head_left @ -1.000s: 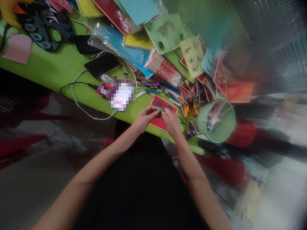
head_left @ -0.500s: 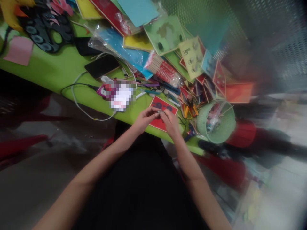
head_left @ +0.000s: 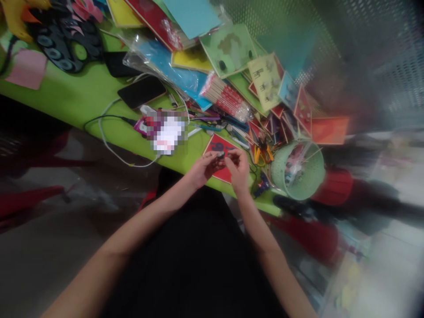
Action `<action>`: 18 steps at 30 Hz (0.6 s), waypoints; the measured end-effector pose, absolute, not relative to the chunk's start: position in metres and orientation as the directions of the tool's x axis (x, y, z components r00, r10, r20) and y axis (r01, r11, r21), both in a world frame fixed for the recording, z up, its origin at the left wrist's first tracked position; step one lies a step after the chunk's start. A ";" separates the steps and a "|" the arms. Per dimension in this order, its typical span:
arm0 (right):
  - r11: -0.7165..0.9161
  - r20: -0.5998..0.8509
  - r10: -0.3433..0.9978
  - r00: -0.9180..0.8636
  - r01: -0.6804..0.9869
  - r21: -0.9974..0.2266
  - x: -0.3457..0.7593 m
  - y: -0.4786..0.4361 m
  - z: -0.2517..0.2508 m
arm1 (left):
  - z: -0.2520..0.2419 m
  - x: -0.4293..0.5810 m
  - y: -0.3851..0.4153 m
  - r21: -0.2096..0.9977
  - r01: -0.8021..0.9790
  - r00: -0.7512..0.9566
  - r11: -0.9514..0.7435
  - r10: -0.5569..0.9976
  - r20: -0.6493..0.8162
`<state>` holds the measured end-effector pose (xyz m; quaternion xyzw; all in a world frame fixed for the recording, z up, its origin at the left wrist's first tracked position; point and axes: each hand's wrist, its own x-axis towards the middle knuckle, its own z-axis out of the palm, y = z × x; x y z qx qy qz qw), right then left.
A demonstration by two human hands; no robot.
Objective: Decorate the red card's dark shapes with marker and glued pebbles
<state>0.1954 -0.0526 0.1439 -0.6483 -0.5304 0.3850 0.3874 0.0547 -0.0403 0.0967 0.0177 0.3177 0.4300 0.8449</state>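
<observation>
Left grip (head_left: 202, 168) is pinched at thumb and forefinger on a small grey piece (head_left: 220, 155), held just above a red card (head_left: 214, 145) that lies at the near edge of the green worktop (head_left: 82, 99). Right grip (head_left: 239, 170) sits just beside it with the fingertips drawn together toward the same piece; blur hides whether they hold anything of their own, so I cannot tell. Judging by this, the step in hand is fine fingertip work on the piece over the card, which bears dark cut-out shapes. Any further handling of so small a thing would call for a steady pinch and for keeping both hands low over the card. Just right of the card lie orange-handled pliers (head_left: 263, 152). Beyond them, at the worktop's near right corner, stands a pale green basket (head_left: 281, 179), open on top; in it are thin sticks leaning on the rim and a clear bag with small coloured bits, too blurred to name. Along the far edge, flat coloured cards are piled, with a wrapped bundle of sticks (head_left: 227, 97) on them. Toward the left lie a dark phone (head_left: 141, 90) and a white cable (head_left: 105, 132) that hangs over the near edge.
</observation>
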 end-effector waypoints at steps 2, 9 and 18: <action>-0.089 -0.027 0.990 0.140 0.462 -0.883 0.194 -0.053 0.144 | 0.096 0.058 -0.043 0.321 -0.714 0.412 0.622 0.744 -0.526; -0.119 -0.060 0.988 0.139 0.470 -0.875 0.199 -0.049 0.130 | 0.078 0.066 -0.044 0.582 -0.559 0.323 0.591 0.801 -0.504; -0.126 -0.107 0.992 0.073 0.728 -0.674 0.240 -0.009 0.077 | 0.012 0.013 -0.018 0.896 0.411 -0.113 0.168 0.985 -0.132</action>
